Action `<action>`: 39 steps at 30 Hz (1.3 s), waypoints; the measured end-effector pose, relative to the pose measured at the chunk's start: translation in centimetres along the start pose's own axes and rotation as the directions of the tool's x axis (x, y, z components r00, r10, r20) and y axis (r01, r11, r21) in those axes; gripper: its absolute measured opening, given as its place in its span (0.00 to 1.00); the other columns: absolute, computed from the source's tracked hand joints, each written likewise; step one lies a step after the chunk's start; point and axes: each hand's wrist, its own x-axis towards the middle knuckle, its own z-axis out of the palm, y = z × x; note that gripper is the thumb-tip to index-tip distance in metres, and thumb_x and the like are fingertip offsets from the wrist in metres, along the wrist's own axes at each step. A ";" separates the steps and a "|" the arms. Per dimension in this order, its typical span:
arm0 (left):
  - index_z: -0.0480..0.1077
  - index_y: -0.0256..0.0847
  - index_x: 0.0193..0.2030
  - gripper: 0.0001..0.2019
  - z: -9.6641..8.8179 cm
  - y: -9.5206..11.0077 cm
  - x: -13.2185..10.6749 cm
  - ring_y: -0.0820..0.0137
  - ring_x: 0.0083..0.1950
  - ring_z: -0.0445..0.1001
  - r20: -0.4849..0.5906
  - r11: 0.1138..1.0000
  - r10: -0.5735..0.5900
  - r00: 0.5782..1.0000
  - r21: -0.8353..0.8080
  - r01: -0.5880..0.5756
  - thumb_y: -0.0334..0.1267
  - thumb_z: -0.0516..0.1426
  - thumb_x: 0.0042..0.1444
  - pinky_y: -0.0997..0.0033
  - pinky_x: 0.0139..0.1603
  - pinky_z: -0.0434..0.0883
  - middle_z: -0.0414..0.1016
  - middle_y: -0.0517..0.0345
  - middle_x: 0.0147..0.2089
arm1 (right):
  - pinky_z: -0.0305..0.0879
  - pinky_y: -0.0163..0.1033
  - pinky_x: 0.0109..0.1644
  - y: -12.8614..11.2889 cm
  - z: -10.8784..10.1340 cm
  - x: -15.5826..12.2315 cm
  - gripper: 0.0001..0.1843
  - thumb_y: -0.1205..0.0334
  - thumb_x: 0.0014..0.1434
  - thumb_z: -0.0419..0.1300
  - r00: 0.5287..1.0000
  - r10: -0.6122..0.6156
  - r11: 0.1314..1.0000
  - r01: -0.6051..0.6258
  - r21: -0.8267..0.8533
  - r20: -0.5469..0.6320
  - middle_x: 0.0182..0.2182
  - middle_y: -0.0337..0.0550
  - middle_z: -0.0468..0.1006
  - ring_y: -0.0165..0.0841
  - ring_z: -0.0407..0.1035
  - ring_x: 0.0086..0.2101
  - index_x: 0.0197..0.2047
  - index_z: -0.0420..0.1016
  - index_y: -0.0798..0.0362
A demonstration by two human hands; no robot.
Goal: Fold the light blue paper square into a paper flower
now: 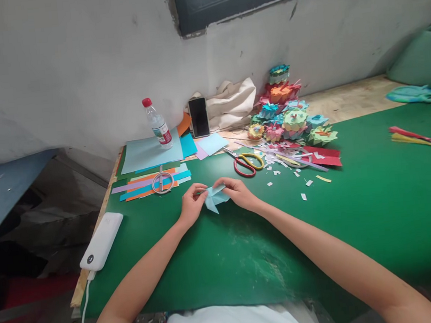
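Observation:
A piece of folded light-blue paper (pixel 215 196) is held between my two hands over the green table cover (pixel 216 257). My left hand (pixel 194 202) pinches its left side, and my right hand (pixel 239 192) grips its upper right edge. One pointed flap hangs down toward me. Just beyond my right hand lie scissors (pixel 249 164) with one red and one yellow handle loop. Past my left hand, coloured paper strips (pixel 138 186) lie in a stack with a roll of tape (pixel 163 182) on top.
Behind are a water bottle (pixel 158 126), a phone (pixel 199 117) propped upright, paper sheets (pixel 143 155) and a pile of paper flowers (pixel 290 114). Paper scraps (pixel 276 168) and red paper (pixel 326 156) lie to the right. A white power bank (pixel 102 241) with a cable sits near the left edge.

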 end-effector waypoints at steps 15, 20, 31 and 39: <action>0.70 0.46 0.56 0.17 -0.1 0.3 -1.2 0.78 0.27 0.73 0.233 0.963 0.162 0.959 0.172 -0.205 0.42 0.55 0.60 0.78 0.31 0.72 0.74 0.60 0.40 | 0.48 0.33 0.29 -0.9 0.6 -0.5 0.13 0.52 0.59 0.53 1.000 -0.007 0.977 0.007 -0.212 -0.001 0.20 0.32 0.62 0.25 0.53 0.23 0.36 0.71 0.53; 0.77 0.43 0.43 0.09 0.0 0.7 -1.0 0.74 0.31 0.71 0.192 0.953 0.174 0.966 0.214 -0.214 0.38 0.57 0.58 0.75 0.36 0.71 0.78 0.56 0.38 | 0.49 0.33 0.29 -0.7 0.5 -0.3 0.10 0.56 0.56 0.54 1.000 -0.005 0.980 0.007 -0.199 0.008 0.19 0.30 0.59 0.26 0.53 0.23 0.38 0.69 0.53; 0.69 0.39 0.44 0.11 0.2 -0.3 -0.4 0.71 0.36 0.77 0.013 0.997 0.020 1.000 0.078 -0.021 0.41 0.57 0.57 0.73 0.36 0.75 0.77 0.53 0.41 | 0.56 0.32 0.28 -0.8 0.3 -0.5 0.16 0.50 0.52 0.62 0.994 0.013 0.999 -0.008 -0.050 0.104 0.23 0.32 0.64 0.25 0.58 0.24 0.35 0.65 0.52; 0.66 0.38 0.46 0.16 0.2 -0.5 -0.1 0.72 0.36 0.77 -0.009 0.999 -0.039 0.999 -0.010 0.038 0.44 0.60 0.54 0.74 0.37 0.74 0.76 0.52 0.43 | 0.57 0.32 0.28 -0.4 0.3 -0.3 0.17 0.50 0.53 0.61 0.993 0.012 1.000 -0.009 -0.026 0.120 0.23 0.35 0.66 0.24 0.57 0.24 0.36 0.74 0.57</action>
